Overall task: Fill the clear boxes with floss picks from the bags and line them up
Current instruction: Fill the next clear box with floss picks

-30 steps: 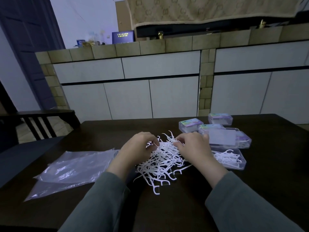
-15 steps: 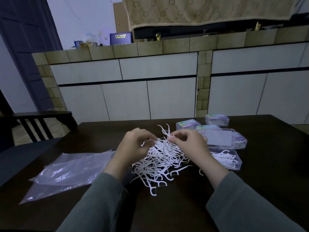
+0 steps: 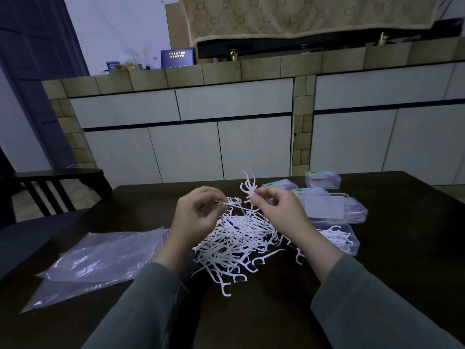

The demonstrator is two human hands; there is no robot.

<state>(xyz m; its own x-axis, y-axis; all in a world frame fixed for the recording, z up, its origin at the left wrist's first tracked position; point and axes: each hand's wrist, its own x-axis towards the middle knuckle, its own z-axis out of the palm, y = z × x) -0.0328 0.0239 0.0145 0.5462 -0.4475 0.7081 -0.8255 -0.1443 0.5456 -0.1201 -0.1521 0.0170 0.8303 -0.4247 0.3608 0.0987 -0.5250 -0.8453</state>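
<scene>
While the right hand [image 3: 279, 212] pinches a few floss picks [image 3: 247, 188] above the pile [image 3: 236, 243], the left hand [image 3: 198, 217] pinches one; gathering seems underway; next, probably carrying them to the open box [image 3: 352, 244] right of the pile.

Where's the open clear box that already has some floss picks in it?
In the head view, the open clear box sits on the dark table just right of the right hand, in front of the closed boxes and beside the loose pile of floss picks.
</scene>
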